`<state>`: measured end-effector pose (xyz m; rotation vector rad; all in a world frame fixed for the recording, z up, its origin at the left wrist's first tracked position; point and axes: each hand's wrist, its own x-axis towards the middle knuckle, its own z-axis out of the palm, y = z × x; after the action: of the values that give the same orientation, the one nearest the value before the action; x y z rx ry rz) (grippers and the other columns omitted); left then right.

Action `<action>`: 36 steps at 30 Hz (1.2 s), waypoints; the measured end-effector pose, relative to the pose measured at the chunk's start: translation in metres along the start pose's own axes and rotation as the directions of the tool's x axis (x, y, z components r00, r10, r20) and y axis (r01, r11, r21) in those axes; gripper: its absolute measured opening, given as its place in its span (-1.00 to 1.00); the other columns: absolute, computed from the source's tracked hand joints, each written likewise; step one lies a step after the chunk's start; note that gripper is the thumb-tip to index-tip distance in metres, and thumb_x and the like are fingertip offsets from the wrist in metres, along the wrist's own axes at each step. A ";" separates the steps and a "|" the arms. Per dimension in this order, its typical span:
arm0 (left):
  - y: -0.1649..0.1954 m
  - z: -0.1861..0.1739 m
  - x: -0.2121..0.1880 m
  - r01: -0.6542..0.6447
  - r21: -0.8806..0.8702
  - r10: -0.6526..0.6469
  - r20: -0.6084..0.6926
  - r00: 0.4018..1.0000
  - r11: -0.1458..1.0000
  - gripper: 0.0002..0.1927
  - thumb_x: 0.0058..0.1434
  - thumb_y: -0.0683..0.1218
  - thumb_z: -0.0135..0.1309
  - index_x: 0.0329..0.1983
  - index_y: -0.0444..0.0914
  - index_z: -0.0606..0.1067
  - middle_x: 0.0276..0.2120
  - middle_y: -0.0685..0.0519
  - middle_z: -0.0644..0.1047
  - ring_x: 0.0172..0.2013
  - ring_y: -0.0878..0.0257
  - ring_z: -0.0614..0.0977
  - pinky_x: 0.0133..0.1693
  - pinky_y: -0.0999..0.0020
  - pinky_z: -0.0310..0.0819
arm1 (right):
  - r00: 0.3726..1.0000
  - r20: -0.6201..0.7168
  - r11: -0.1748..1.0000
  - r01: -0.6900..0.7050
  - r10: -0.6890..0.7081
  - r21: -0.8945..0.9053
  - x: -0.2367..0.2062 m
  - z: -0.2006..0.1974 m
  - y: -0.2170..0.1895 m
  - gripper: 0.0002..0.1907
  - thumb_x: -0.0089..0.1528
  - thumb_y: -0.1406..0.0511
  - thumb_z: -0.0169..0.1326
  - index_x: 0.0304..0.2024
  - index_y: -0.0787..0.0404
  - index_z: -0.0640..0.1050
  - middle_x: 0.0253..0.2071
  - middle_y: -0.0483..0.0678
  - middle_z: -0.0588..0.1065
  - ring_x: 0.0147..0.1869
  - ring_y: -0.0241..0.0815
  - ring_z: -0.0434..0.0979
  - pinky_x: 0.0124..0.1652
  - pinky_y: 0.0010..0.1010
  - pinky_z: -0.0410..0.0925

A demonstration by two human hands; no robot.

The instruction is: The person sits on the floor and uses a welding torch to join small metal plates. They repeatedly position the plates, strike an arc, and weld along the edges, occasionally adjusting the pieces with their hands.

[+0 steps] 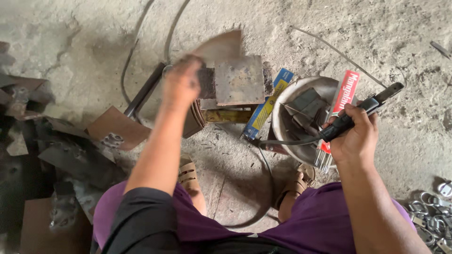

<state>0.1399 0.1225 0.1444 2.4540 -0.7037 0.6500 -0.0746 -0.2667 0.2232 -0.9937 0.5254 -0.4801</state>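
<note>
My right hand [355,134] was closed around the black handle of a welding electrode holder [362,110], its clamp end pointing up and to the right and its cable [287,141] trailing left across the front of a pale bowl [282,106]. My left hand [181,84] was blurred at the left edge of a rusty square steel plate [239,80]. It appeared closed on a second thin plate [219,47], raised and tilted above the square one, though the blur prevented confirmation of the grip.

Position of the work: the square plate lay flat on a small stack of metal directly ahead, between the two hands, touching or just beside the left hand and well apart from the right. The holder was over the bowl, not at the plate.

Progress, as a judgement: no arc, glow or fresh bead was visible on the plates, and I could not tell whether a rod was fitted in the clamp. Positioning of the plates appeared in hand; joining appeared not yet begun.

Surroundings: the bowl held dark metal offcuts. A red-and-white box of electrodes [343,96] leaned at its right rim; a blue-and-yellow box [268,103] lay at its left. Brown steel plates [115,127] lay scattered to the left on the concrete floor [376,37], and a pile of metal rings [431,211] sat at the lower right.
</note>
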 end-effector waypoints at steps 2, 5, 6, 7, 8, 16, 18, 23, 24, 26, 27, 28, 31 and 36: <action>0.030 0.039 -0.003 -0.110 0.053 0.100 0.166 0.981 0.993 -0.53 0.21 -0.39 -0.02 0.12 -0.11 0.50 0.16 0.04 0.56 0.22 0.05 0.55 0.18 0.13 0.49 | 1.000 -0.010 1.000 -0.002 0.003 0.030 -0.001 -0.004 -0.003 -0.80 0.31 0.41 0.08 -0.07 0.10 0.37 -0.28 -0.06 0.43 -0.32 -0.07 0.50 -0.31 -0.08 0.40; 0.044 0.087 -0.036 -0.219 0.012 0.208 0.270 0.940 0.976 -0.49 0.19 -0.32 0.05 0.23 -0.18 0.46 0.23 0.05 0.48 0.34 0.09 0.38 0.38 -0.18 0.10 | 1.000 -0.018 1.000 0.009 -0.008 0.028 -0.004 -0.013 -0.008 -0.79 0.31 0.40 0.07 -0.06 0.10 0.37 -0.28 -0.06 0.44 -0.33 -0.10 0.49 -0.34 -0.12 0.40; 0.044 0.101 -0.050 -0.261 -0.008 0.254 0.264 0.931 0.965 -0.42 0.10 -0.29 0.08 0.26 -0.23 0.44 0.28 0.00 0.45 0.36 0.05 0.32 0.36 -0.27 -0.02 | 1.000 -0.023 1.000 0.014 -0.013 0.019 -0.005 -0.016 -0.009 -0.79 0.30 0.40 0.07 -0.05 0.10 0.38 -0.28 -0.05 0.45 -0.33 -0.10 0.49 -0.35 -0.13 0.39; 0.041 0.114 -0.060 -0.243 -0.038 0.244 0.259 0.934 0.969 -0.46 0.15 -0.29 0.08 0.25 -0.22 0.44 0.30 0.03 0.44 0.38 0.05 0.33 0.38 -0.28 -0.03 | 1.000 -0.026 1.000 0.016 -0.015 0.019 -0.007 -0.019 -0.010 -0.79 0.30 0.40 0.07 -0.05 0.10 0.38 -0.29 -0.05 0.45 -0.33 -0.10 0.49 -0.34 -0.13 0.41; 0.038 0.125 -0.071 -0.222 -0.070 0.233 0.256 0.938 0.972 -0.50 0.20 -0.28 0.07 0.24 -0.21 0.43 0.32 0.05 0.42 0.39 0.05 0.33 0.39 -0.29 -0.03 | 0.999 -0.030 1.000 0.017 -0.016 0.016 -0.008 -0.023 -0.011 -0.79 0.30 0.40 0.08 -0.05 0.10 0.37 -0.30 -0.04 0.44 -0.33 -0.10 0.49 -0.33 -0.14 0.42; 0.018 0.144 -0.086 -0.226 -0.112 0.251 0.329 0.910 0.968 -0.60 0.26 -0.25 0.06 0.17 -0.16 0.44 0.36 0.12 0.39 0.43 0.04 0.28 0.42 -0.30 -0.06 | 0.999 -0.044 0.999 0.012 -0.010 0.051 -0.015 -0.038 -0.018 -0.79 0.31 0.43 0.08 -0.05 0.13 0.37 -0.32 -0.05 0.43 -0.33 -0.08 0.49 -0.30 -0.19 0.43; 0.017 0.142 -0.080 -0.240 -0.095 0.258 0.346 0.902 0.966 -0.62 0.28 -0.24 0.05 0.17 -0.14 0.44 0.35 0.15 0.39 0.43 0.05 0.26 0.43 -0.29 -0.08 | 0.999 -0.041 0.998 0.015 -0.013 0.065 -0.016 -0.038 -0.020 -0.77 0.31 0.44 0.08 -0.03 0.13 0.38 -0.31 -0.05 0.43 -0.32 -0.09 0.49 -0.29 -0.21 0.43; 0.015 0.137 -0.073 -0.224 -0.094 0.243 0.398 0.885 0.970 -0.62 0.28 -0.24 0.04 0.16 -0.14 0.45 0.37 0.16 0.38 0.45 0.07 0.24 0.44 -0.26 -0.10 | 0.999 -0.044 0.999 0.014 -0.012 0.050 -0.021 -0.037 -0.020 -0.75 0.31 0.44 0.07 0.00 0.15 0.37 -0.29 -0.03 0.44 -0.29 -0.09 0.49 -0.29 -0.20 0.43; 0.015 0.137 -0.073 -0.219 -0.091 0.237 0.381 0.894 0.972 -0.64 0.30 -0.24 0.03 0.16 -0.14 0.45 0.37 0.19 0.38 0.46 0.09 0.24 0.46 -0.24 -0.09 | 0.999 -0.049 0.999 0.010 -0.008 0.045 -0.021 -0.036 -0.020 -0.76 0.31 0.44 0.07 -0.01 0.14 0.37 -0.29 -0.02 0.44 -0.30 -0.08 0.49 -0.30 -0.21 0.43; 0.017 0.137 -0.077 -0.215 -0.091 0.234 0.358 0.904 0.972 -0.65 0.30 -0.23 0.05 0.15 -0.13 0.45 0.35 0.18 0.39 0.45 0.09 0.24 0.44 -0.25 -0.09 | 0.997 -0.072 0.999 -0.002 0.005 0.035 -0.021 -0.035 -0.020 -0.75 0.30 0.43 0.07 -0.04 0.13 0.34 -0.30 -0.03 0.44 -0.32 -0.08 0.49 -0.33 -0.21 0.42; 0.019 0.137 -0.078 -0.211 -0.095 0.231 0.349 0.908 0.973 -0.65 0.30 -0.22 0.05 0.15 -0.13 0.45 0.35 0.18 0.39 0.44 0.09 0.24 0.44 -0.25 -0.09 | 0.996 -0.086 1.000 -0.011 0.013 0.027 -0.021 -0.035 -0.020 -0.75 0.29 0.43 0.07 -0.05 0.13 0.33 -0.31 -0.03 0.44 -0.33 -0.08 0.49 -0.35 -0.21 0.42; 0.019 0.137 -0.078 -0.213 -0.089 0.231 0.354 0.906 0.973 -0.66 0.31 -0.22 0.05 0.15 -0.14 0.45 0.35 0.17 0.39 0.44 0.09 0.24 0.44 -0.25 -0.09 | 0.996 -0.084 0.999 -0.006 0.010 0.041 -0.022 -0.035 -0.020 -0.74 0.29 0.44 0.07 -0.03 0.13 0.34 -0.30 -0.03 0.44 -0.32 -0.08 0.50 -0.34 -0.21 0.42; 0.021 0.129 -0.077 -0.203 -0.082 0.219 0.379 0.899 0.976 -0.68 0.31 -0.23 0.05 0.13 -0.14 0.46 0.36 0.16 0.40 0.45 0.10 0.25 0.44 -0.24 -0.06 | 0.996 -0.086 0.997 -0.006 0.012 0.071 -0.026 -0.035 -0.023 -0.72 0.29 0.45 0.08 0.02 0.13 0.37 -0.29 -0.02 0.44 -0.31 -0.07 0.50 -0.31 -0.21 0.43; 0.041 0.105 -0.057 -0.177 -0.041 0.179 0.395 0.901 0.983 -0.70 0.26 -0.10 0.14 0.06 -0.16 0.46 0.32 0.11 0.41 0.40 0.07 0.28 0.38 -0.29 -0.04 | 0.996 -0.079 0.995 -0.033 0.041 0.092 -0.035 -0.032 -0.034 -0.71 0.29 0.40 0.06 0.04 0.13 0.37 -0.30 -0.01 0.44 -0.33 -0.05 0.49 -0.34 -0.17 0.43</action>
<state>0.1045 0.0518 0.0459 2.5635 -1.0947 0.2048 -0.1266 -0.2821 0.2453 -0.8790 0.5882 -0.5081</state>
